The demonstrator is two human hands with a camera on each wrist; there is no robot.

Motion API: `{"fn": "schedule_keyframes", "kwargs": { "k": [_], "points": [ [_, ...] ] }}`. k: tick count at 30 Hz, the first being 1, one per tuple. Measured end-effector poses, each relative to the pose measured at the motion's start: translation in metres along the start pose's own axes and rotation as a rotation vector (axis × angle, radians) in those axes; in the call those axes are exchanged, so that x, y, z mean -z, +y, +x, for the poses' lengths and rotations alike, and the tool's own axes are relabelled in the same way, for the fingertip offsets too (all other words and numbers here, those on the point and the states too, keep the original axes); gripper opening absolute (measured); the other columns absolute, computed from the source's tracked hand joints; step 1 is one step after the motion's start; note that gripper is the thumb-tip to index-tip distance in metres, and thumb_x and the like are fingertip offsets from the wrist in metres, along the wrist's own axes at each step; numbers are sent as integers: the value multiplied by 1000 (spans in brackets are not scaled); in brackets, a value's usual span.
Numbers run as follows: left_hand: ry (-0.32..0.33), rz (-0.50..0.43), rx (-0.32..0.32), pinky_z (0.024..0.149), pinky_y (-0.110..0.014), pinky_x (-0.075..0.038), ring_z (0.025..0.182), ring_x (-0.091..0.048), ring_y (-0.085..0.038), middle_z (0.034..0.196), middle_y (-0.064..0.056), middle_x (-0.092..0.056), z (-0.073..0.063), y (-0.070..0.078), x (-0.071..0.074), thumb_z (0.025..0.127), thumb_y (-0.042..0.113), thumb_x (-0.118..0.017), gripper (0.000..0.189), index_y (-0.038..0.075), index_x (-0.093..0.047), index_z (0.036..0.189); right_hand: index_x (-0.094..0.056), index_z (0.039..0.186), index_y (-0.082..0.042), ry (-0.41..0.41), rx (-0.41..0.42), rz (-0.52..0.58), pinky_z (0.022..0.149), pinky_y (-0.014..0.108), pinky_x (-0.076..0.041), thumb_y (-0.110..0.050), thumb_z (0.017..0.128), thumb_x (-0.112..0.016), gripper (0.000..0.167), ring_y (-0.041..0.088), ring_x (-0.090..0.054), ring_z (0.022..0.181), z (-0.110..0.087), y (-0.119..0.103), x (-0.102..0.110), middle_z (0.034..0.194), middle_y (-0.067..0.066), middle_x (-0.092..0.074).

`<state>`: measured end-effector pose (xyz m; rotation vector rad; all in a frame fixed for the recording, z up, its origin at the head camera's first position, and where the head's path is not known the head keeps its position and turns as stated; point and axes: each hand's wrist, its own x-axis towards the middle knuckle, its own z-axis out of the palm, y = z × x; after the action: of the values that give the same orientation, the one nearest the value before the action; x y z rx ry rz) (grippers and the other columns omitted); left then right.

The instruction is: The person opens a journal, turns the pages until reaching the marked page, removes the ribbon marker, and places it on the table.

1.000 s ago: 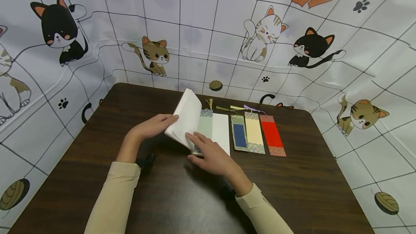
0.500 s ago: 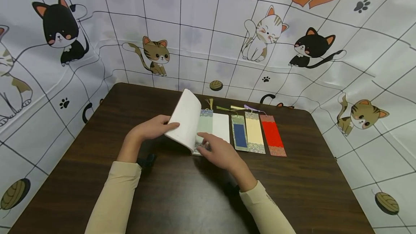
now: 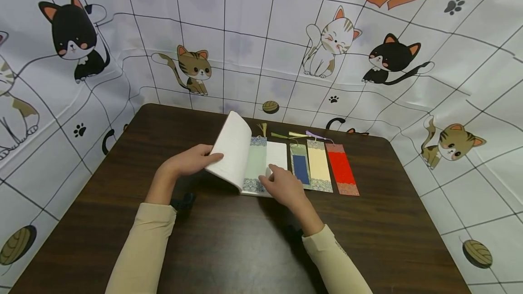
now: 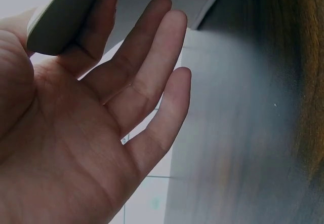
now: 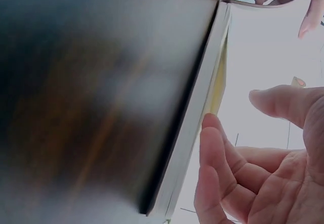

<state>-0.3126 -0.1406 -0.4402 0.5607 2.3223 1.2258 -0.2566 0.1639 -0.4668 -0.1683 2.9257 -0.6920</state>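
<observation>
A notebook [image 3: 277,153] lies open on the table with white pages. My left hand [image 3: 189,159] pinches its raised left-hand leaves [image 3: 232,149] between thumb and index finger; the other fingers extend free in the left wrist view. On the right-hand page rests a pale green bookmark [image 3: 256,160] with patterned ends and a yellow tassel [image 3: 263,129]. My right hand [image 3: 284,187] is over the page's lower right part, just right of that bookmark. In the right wrist view, its thumb is apart from the fingers, and the fingertips [image 5: 210,125] are by the page edge.
Right of the notebook lie a green bookmark with a blue panel [image 3: 301,169], a cream bookmark [image 3: 320,164] and a red bookmark [image 3: 342,169], tassels pointing back. The dark wooden table [image 3: 229,244] ends at a cat-printed curtain [image 3: 245,26].
My right hand has moved right, from the raised leaves across the green bookmark to the page beside it, uncovering the bookmark's lower end. My left hand still holds the leaves up, its thumb slightly lower.
</observation>
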Motion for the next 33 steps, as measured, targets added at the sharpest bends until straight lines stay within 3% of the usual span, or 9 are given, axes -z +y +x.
{"fn": "schedule_keyframes", "kwargs": {
  "k": [4,10,15,24,33],
  "points": [
    [-3,-10,-10,97,-46,-51,94,-64,-19,109,-12,-71,-1,1,1,116,35,-47,50,-5,-57,145,-56,156,-7,-17,7,53,90,56,-57,-40,106,-64,61,25,-75,98,1,-1,1,115,6,-81],
    [-5,-21,-11,97,-47,-51,94,-64,-20,109,-12,-71,-1,0,2,116,35,-47,50,-4,-56,146,-52,157,-2,-36,27,146,76,40,-54,-32,106,-66,61,17,-67,80,4,-2,1,112,10,-81],
    [-7,-10,-7,98,-47,-51,94,-63,-20,108,-12,-70,1,0,4,116,37,-46,51,-4,-56,146,-49,158,1,-50,65,253,76,38,-54,-26,106,-66,61,20,-67,85,7,-3,1,112,14,-78],
    [-7,-26,-19,97,-43,-51,94,-64,-19,109,-13,-71,2,1,3,116,35,-47,50,-4,-57,146,-43,160,-1,-58,93,399,61,30,-45,-15,106,-65,60,17,-67,69,6,-5,1,90,10,-74],
    [48,-37,-81,99,-42,-50,103,-65,-23,123,-19,-66,7,6,-7,116,28,-48,56,-3,-37,161,-52,155,1,-19,82,418,62,29,-42,-12,106,-65,53,27,-74,72,9,14,23,94,13,-77]
  ]
}}
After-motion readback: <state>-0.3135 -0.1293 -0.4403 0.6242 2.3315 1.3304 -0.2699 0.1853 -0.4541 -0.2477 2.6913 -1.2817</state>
